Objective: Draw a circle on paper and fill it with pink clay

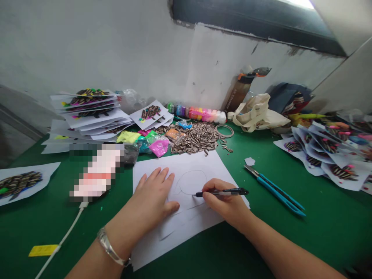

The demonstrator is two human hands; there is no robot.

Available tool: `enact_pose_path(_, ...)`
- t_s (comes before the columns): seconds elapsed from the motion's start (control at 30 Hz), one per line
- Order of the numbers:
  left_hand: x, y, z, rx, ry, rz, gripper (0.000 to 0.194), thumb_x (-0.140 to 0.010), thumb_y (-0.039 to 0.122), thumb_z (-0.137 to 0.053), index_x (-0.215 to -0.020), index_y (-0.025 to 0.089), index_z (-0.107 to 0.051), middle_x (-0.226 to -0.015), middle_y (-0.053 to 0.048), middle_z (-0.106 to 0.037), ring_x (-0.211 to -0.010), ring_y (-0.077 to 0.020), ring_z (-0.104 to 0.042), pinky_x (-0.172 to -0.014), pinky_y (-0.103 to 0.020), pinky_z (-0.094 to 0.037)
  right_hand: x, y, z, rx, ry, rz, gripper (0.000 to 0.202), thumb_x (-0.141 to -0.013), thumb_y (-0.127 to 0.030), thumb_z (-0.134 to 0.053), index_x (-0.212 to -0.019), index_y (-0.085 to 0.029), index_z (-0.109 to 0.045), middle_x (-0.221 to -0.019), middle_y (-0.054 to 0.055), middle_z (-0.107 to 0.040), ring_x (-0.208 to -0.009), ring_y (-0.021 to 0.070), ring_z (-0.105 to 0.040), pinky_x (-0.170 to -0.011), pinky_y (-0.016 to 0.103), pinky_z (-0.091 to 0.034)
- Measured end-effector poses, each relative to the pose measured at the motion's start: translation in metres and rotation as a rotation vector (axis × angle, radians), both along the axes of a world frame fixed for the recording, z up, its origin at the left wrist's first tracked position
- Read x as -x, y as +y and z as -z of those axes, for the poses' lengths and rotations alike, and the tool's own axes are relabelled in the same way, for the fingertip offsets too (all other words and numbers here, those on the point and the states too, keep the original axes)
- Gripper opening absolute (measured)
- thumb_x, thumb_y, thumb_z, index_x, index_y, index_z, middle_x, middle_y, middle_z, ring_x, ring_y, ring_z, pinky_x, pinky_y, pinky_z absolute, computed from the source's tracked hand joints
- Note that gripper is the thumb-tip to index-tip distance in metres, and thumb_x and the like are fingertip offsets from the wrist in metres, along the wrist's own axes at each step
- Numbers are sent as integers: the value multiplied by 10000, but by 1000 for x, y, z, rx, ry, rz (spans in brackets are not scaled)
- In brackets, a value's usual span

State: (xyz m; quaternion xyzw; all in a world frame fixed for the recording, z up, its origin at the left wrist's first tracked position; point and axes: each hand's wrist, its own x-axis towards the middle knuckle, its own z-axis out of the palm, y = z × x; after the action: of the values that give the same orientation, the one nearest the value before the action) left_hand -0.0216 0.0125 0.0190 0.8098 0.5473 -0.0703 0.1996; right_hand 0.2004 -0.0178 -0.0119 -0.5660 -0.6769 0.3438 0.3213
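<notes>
White paper point(154, 252) lies on the green table point(232, 252), with a thin rounded outline drawn near its upper middle. My left hand point(154, 197) rests flat on the left part of the sheet, fingers spread, holding nothing; a silver bracelet point(110, 246) circles that wrist. In my right hand point(222, 199) is a black pen point(234, 192), pinched near its tip. The pen's tip is at the paper, just below the drawn outline.
Striped seeds point(194, 137) are heaped behind the paper, beside colourful clay packets point(159, 145). A blue cutter point(276, 190) lies right. Stacked seed pictures point(95, 120) stand left, others point(328, 147) right. A blurred-out object with a white cable point(68, 228) lies left.
</notes>
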Motion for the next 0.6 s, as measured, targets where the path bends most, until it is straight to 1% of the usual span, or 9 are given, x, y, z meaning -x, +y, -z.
enact_pose_path(0.27, -1, 0, -1, 18, 29, 0, 741, -789, 463, -566, -1442, 165, -381, -1556, -140, -248, -1437, -340, -172, -1135, -544, -191, -1, 0, 1, -3, 5, -4, 85, -774, -191, -562, -755, -206, -644, -738, 6, -656, -736, 173, -591, -665, 277, -436)
enact_pose_path(0.43, -1, 1, -1, 30, 35, -1, 739, -798, 468, -562, -1448, 174, -371, -1560, -136, -234, -1440, -339, -160, -1135, -554, -183, 0, 1, -2, 10, 13, -4, 95, -758, -170, -559, -733, -200, -646, -720, 3, -650, -726, 171, -580, -657, 276, -422)
enact_pose_path(0.53, 0, 1, 0, 23, 29, 3, 754, -792, 468, -569, -1448, 153, -372, -1558, -146, -237, -1437, -348, -164, -1136, -552, -177, -2, 2, -3, 26, 71, -51, 109, -749, -158, -550, -680, -193, -627, -670, -6, -622, -678, 157, -558, -632, 269, -407)
enact_pose_path(0.6, 0, 1, 0, 22, 26, 0, 755, -789, 467, -572, -1447, 154, -375, -1558, -146, -236, -1438, -348, -163, -1138, -547, -176, -6, 4, -3, 54, 147, -37, 116, -756, -170, -541, -669, -193, -614, -644, -14, -595, -642, 146, -539, -600, 258, -399)
